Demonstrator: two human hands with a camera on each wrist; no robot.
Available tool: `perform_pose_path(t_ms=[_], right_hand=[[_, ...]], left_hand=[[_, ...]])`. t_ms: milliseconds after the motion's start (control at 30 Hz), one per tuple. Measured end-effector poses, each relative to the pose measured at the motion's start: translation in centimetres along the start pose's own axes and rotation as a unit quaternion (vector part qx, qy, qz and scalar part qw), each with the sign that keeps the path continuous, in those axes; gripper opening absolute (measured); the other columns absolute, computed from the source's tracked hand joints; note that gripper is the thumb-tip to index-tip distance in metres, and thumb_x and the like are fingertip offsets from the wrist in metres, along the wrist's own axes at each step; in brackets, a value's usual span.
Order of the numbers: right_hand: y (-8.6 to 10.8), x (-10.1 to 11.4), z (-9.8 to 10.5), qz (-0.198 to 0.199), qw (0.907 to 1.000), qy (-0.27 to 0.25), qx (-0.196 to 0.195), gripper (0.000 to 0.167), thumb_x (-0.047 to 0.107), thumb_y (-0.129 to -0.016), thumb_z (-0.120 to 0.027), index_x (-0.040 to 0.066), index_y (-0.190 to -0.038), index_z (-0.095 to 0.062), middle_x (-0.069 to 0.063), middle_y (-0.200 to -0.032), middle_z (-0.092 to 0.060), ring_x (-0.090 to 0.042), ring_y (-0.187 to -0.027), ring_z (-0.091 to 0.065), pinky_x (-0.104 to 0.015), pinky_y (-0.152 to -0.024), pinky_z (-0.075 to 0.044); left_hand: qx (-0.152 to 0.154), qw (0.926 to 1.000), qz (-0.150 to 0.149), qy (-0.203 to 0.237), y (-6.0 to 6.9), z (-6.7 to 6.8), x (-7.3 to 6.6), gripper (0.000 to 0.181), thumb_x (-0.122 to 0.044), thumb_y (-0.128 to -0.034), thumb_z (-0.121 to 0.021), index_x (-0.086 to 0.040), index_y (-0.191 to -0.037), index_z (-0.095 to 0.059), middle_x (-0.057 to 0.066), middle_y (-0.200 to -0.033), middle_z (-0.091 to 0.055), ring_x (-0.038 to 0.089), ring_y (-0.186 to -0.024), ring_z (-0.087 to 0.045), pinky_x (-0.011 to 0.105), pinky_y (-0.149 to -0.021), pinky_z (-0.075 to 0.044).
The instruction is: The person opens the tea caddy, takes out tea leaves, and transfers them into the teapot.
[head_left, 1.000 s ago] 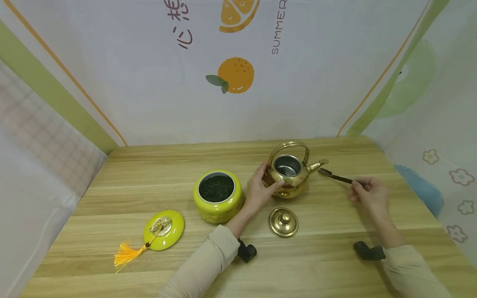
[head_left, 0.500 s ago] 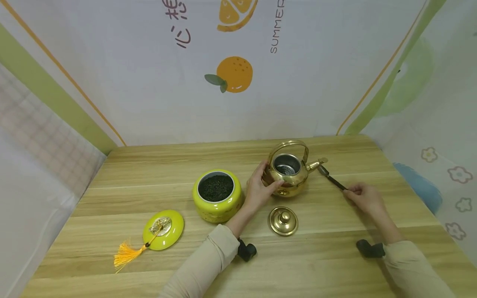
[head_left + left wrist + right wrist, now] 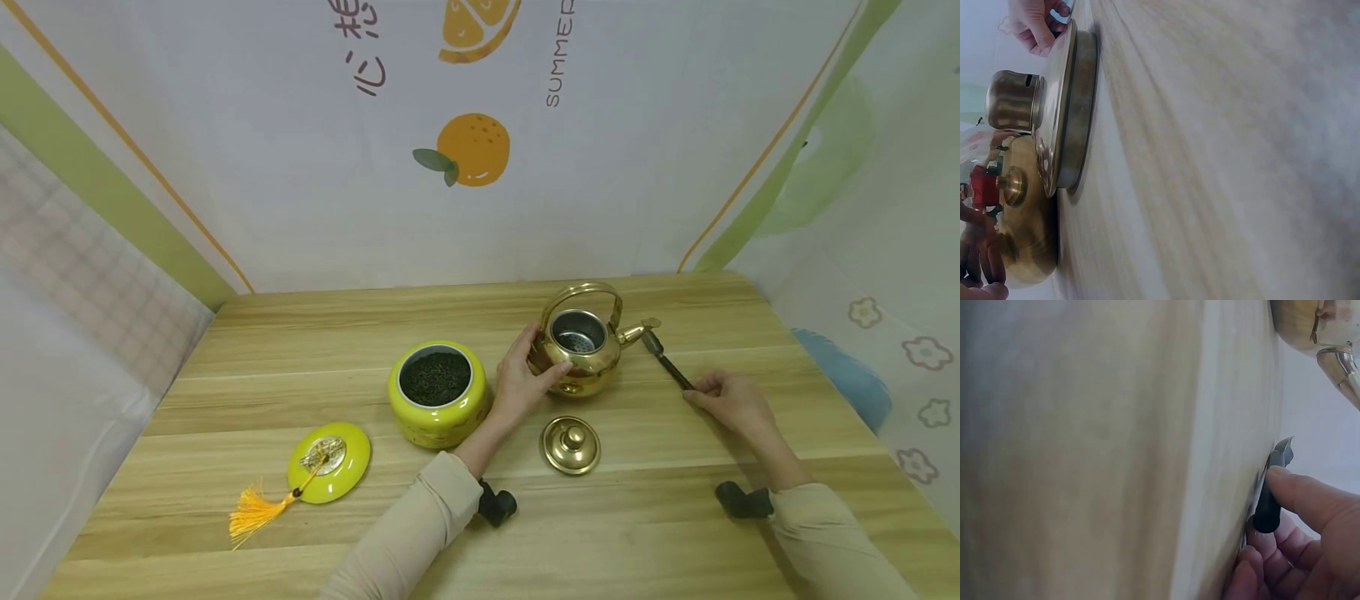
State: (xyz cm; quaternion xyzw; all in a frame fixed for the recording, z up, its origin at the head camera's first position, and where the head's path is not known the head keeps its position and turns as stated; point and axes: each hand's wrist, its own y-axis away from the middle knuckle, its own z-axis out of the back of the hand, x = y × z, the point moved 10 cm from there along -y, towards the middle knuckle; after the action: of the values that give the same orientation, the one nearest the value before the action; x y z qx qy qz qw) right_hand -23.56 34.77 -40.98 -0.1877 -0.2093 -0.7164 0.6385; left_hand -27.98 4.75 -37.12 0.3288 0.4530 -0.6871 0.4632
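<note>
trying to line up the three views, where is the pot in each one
Head: pot, right of centre.
Left wrist: pot, lower left, partly behind the lid.
Right wrist: pot, top right corner, cut off by the frame.
Shared landmark: right hand, at right in head, top left in left wrist, bottom right in right wrist.

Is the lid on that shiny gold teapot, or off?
Off. The gold lid lies knob up on the table, and the open top of the gold teapot shows a metal strainer inside.
</note>
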Motion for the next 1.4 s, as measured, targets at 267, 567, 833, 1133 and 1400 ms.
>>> perform_pose_path(t_ms=[267, 567, 833, 1133, 1400], right_hand=[[0.0, 0.1, -0.3, -0.005, 0.9999, -0.003, 0.013, 0.032, 0.026, -0.087, -0.066, -0.004, -0.09, -0.06, -0.01, -0.077, -0.064, -0.017, -0.066, -0.052, -0.026, -0.056, -0.039], [-0.1, -0.1, -0.5, -0.007, 0.9996, -0.006, 0.026, 0.032, 0.029, -0.087, -0.066, -0.003, -0.089, -0.06, -0.008, -0.077, -0.063, -0.018, -0.067, -0.053, -0.027, -0.056, -0.039], [0.0, 0.0, -0.4, -0.002, 0.9997, -0.014, 0.02, 0.036, 0.031, -0.086, -0.067, -0.004, -0.091, -0.06, -0.007, -0.076, -0.061, -0.017, -0.066, -0.05, -0.027, -0.056, -0.039], [0.4, 0.3, 0.8, 0.008, 0.9985, -0.033, -0.042, 0.041, 0.029, -0.092, -0.062, -0.01, -0.104, -0.056, -0.02, -0.088, -0.063, -0.025, -0.076, -0.057, -0.025, -0.059, -0.043], [1.2, 4.5, 2.2, 0.078, 0.9839, -0.112, -0.116, 0.025, 0.013, -0.088, -0.066, -0.009, -0.099, -0.061, -0.014, -0.078, -0.063, 0.0, -0.06, -0.054, -0.017, -0.049, -0.048]], left_hand=[[-0.002, 1.0, -0.002, 0.005, 0.1, 0.1, -0.2, 0.067, -0.024, -0.0788, -0.076, -0.001, -0.134, -0.047, 0.02, -0.143, -0.043, 0.031, -0.134, -0.039, 0.042, -0.113, -0.031], [0.0, 1.0, -0.004, -0.003, 0.0, 0.0, -0.1, 0.067, -0.024, -0.0791, -0.076, -0.001, -0.135, -0.047, 0.021, -0.142, -0.042, 0.032, -0.133, -0.039, 0.042, -0.112, -0.031], [-0.001, 1.0, 0.001, 0.001, 0.0, 0.0, -0.1, 0.067, -0.023, -0.0788, -0.076, -0.001, -0.135, -0.047, 0.02, -0.143, -0.043, 0.031, -0.133, -0.039, 0.041, -0.112, -0.031], [-0.001, 1.0, 0.005, -0.002, 0.1, 0.0, 0.0, 0.068, -0.025, -0.079, -0.076, -0.001, -0.136, -0.047, 0.019, -0.143, -0.042, 0.031, -0.133, -0.039, 0.041, -0.112, -0.031], [0.0, 1.0, 0.002, 0.004, 0.0, 0.0, -0.1, 0.069, -0.024, -0.0789, -0.076, 0.0, -0.136, -0.046, 0.02, -0.143, -0.042, 0.031, -0.133, -0.039, 0.041, -0.112, -0.031]])
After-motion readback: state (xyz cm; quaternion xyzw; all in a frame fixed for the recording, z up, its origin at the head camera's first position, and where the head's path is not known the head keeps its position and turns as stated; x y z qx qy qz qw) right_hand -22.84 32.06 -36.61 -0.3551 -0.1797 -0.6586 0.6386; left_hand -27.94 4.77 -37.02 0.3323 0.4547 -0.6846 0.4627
